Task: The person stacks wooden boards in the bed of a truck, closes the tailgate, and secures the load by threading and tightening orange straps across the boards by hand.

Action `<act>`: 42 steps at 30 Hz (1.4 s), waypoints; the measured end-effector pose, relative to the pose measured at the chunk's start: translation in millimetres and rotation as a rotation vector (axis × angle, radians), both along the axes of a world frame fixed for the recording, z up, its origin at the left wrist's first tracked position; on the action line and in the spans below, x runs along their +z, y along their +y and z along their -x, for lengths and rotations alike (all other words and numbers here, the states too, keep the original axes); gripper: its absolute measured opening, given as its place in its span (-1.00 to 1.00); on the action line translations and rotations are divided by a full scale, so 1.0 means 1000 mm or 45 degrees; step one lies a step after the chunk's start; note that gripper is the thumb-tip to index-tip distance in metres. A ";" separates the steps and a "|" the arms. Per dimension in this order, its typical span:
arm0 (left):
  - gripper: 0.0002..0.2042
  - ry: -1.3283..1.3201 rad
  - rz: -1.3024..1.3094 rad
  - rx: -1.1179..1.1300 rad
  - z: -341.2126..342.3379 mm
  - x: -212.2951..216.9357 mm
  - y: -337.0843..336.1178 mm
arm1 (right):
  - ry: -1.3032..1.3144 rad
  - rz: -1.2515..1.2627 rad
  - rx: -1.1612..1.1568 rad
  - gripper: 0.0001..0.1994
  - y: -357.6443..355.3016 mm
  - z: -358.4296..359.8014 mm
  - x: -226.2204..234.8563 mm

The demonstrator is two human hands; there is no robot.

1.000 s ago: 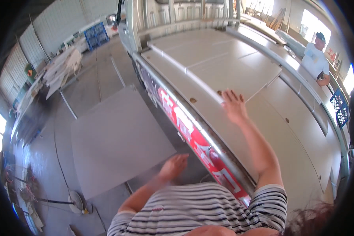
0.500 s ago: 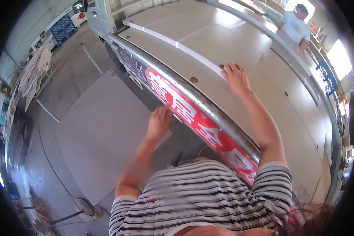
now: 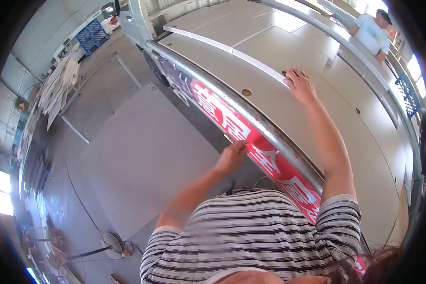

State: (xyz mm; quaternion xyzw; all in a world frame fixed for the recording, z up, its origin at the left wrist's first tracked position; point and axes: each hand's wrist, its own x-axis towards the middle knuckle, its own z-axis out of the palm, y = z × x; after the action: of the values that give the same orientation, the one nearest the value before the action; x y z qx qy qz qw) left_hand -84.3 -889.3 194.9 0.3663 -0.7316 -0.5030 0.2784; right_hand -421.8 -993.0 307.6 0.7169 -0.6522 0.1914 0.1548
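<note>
Head view: pale panels (image 3: 265,94) flat on truck bed, upper right, presumably for full support. Right hand (image 3: 302,87), fingers bent at white strip (image 3: 232,49), perhaps steadying; left hand (image 3: 233,157), lower centre, by red sideboard (image 3: 288,174). Either grip: cannot tell.

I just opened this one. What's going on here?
A person in a striped shirt has the right hand at the end of a white edge strip on pale panels in a truck bed. The left hand is by the truck's red side; contact is unclear. Another person stands across the bed.
</note>
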 end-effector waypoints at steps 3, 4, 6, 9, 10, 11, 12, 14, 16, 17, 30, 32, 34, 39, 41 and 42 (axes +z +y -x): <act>-0.62 0.099 -0.046 -0.190 0.013 0.008 0.018 | -0.050 -0.046 0.007 -0.76 0.003 0.004 0.004; -0.61 0.146 -0.108 -0.198 0.016 0.009 0.020 | -0.060 -0.025 0.071 -0.78 -0.003 -0.001 0.004; -0.62 0.219 -0.209 -0.199 0.022 0.010 0.022 | -0.063 -0.003 0.117 -0.80 -0.009 -0.007 0.006; -0.64 0.183 -0.090 -0.236 0.041 0.020 0.026 | -0.001 0.029 0.194 -0.83 -0.002 0.000 0.010; -0.66 0.226 -0.040 -0.239 0.044 0.016 0.031 | 0.054 -0.001 0.174 -0.82 0.003 0.002 0.009; -0.67 0.199 -0.023 -0.196 0.046 0.014 0.033 | 0.027 0.008 0.173 -0.81 0.005 -0.004 0.004; -0.69 0.173 -0.005 -0.156 0.046 0.013 0.034 | -0.001 0.020 0.171 -0.79 0.014 -0.013 0.000; -0.73 0.142 -0.021 0.044 0.036 0.019 0.040 | 0.005 -0.081 0.102 -0.76 0.037 -0.039 0.012; -0.76 0.173 0.231 0.275 0.028 0.024 0.035 | -0.001 -0.163 0.157 -0.75 0.061 -0.047 0.026; -0.79 0.156 0.357 0.391 0.025 0.019 0.024 | 0.008 -0.138 0.133 -0.75 0.072 -0.046 0.031; -0.62 -0.329 1.291 0.488 0.057 0.105 -0.190 | -0.272 -0.013 0.291 -0.81 0.102 -0.041 0.037; -0.57 -0.436 1.327 0.509 0.065 0.101 -0.227 | -0.225 -0.001 0.298 -0.81 0.102 -0.044 0.037; -0.57 -0.480 1.239 0.463 0.066 0.096 -0.264 | -0.213 0.006 0.347 -0.79 0.096 -0.049 0.036; -0.66 -0.511 1.113 0.426 0.105 0.087 -0.282 | -0.242 -0.015 0.342 -0.76 0.102 -0.042 0.039; -0.66 -0.499 1.084 0.392 0.108 0.091 -0.288 | -0.279 -0.007 0.280 -0.75 0.104 -0.039 0.040; -0.67 -0.478 1.062 0.345 0.109 0.091 -0.290 | -0.275 -0.042 0.271 -0.73 0.100 -0.038 0.039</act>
State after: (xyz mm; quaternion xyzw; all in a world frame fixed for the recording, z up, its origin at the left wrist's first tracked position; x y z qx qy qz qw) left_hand -193.3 -1179.2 286.3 0.3999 -0.8544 -0.0508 0.3279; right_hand -384.1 -892.6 346.6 0.7597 -0.5884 0.2720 0.0506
